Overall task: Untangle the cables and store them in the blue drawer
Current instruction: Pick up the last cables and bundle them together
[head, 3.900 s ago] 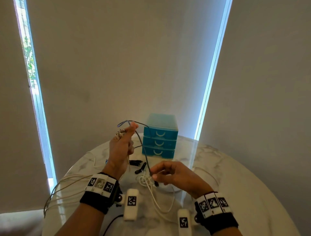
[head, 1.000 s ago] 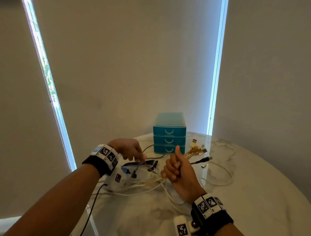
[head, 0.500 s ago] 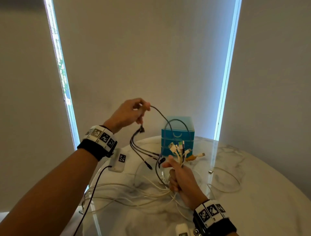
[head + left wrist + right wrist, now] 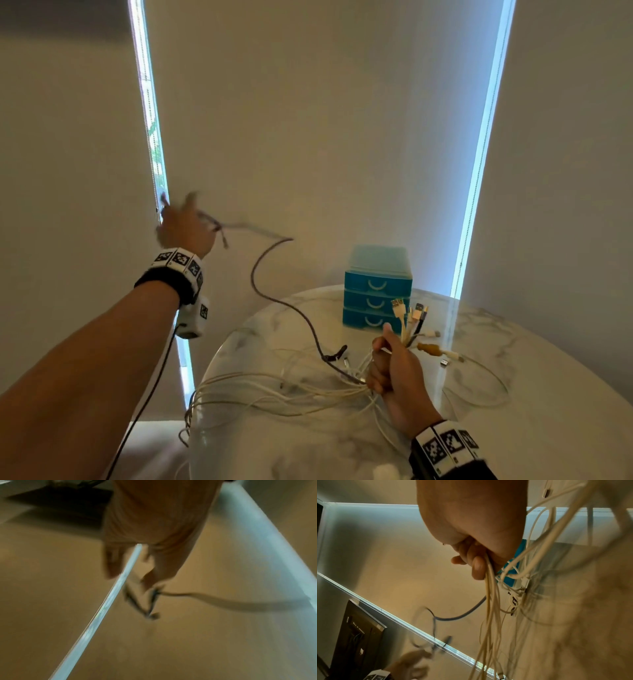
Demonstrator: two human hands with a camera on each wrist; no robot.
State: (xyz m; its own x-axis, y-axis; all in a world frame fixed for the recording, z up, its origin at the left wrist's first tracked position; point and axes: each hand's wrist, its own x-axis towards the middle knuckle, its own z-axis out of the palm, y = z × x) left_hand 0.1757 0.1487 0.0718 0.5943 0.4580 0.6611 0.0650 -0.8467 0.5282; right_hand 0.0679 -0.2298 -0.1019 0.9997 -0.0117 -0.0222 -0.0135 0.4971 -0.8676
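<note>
No readable text, only coded wristband markers [image 4: 180, 259]

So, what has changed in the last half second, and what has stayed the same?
The left hand has swung up and out to the left, away from the table, pulling the dark cable that it pinches out of the tangle; it now stretches in a long curve from that hand toward the bundle. The right hand still grips the bundle of white cables above the marble table. The blue drawer unit stays shut.

A round marble bench [image 4: 513, 438] carries a blue drawer unit [image 4: 376, 291] at its far edge and pale cables [image 4: 274, 394] sprawled toward its left edge.
</note>
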